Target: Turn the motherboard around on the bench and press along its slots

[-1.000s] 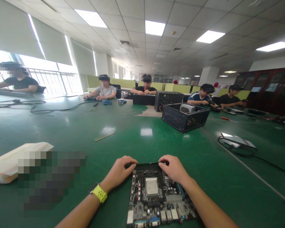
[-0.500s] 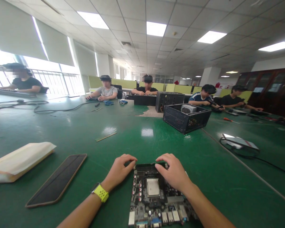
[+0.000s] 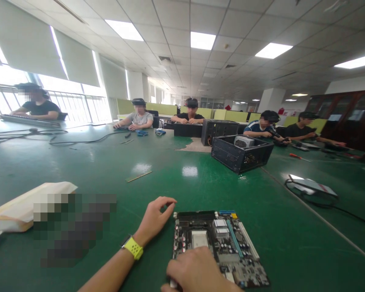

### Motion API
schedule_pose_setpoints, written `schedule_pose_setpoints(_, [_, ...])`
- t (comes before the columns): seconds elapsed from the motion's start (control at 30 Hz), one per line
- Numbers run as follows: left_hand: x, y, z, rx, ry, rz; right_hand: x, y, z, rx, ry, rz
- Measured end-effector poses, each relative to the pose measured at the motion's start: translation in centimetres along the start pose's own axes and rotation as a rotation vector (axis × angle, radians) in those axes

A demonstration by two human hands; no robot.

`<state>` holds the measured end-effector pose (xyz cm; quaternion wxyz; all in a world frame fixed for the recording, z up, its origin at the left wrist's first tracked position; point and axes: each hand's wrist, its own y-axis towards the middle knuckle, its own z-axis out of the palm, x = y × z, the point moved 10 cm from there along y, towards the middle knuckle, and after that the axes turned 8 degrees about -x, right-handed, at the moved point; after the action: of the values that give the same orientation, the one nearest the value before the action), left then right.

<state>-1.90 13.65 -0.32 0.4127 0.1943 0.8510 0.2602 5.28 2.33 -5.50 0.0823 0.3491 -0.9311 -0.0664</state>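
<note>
A motherboard [image 3: 226, 261] lies on the green table in front of me, with a square silver processor [image 3: 200, 238] near its middle. Across its near left part reaches my right hand [image 3: 197, 271], hiding that portion. Its fingers are curled at the board's left edge, closed about the near left corner. My left hand [image 3: 158, 215], below a yellow-strapped watch [image 3: 134, 248], hovers beside the far left corner, near the dark memory slots [image 3: 195, 215]. Its fingers are bent, a gap shows between thumb and forefinger, and no object is visible in it.
At left lie a pale paper packet [image 3: 48, 188] and a pixelated dark flat object [image 3: 82, 231]. Further off are a thin strip [image 3: 140, 176], an open computer case [image 3: 241, 156] and, at right, a flat device [image 3: 314, 185] with a cable. Several people sit around the table.
My right hand has moved from the motherboard's far edge to its near left corner, uncovering the board's right side. My left hand stays by the far left corner. The view has shifted slightly.
</note>
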Motion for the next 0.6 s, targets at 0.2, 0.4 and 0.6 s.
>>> schedule_pose_setpoints(0.2, [0.1, 0.0, 0.0, 0.007, 0.012, -0.001, -9.9, -0.9, -4.9, -0.154, 0.016, 0.376])
schedule_pose_setpoints(0.4, [-0.1, -0.1, 0.3, 0.031, -0.003, 0.006, -23.7, -5.7, -7.7, -0.161, -0.179, 0.935])
schedule_pose_setpoints(0.6, [0.2, -0.2, 0.6, 0.050, -0.004, 0.004, -24.9, -6.1, -7.8, -0.177, -0.193, 0.917])
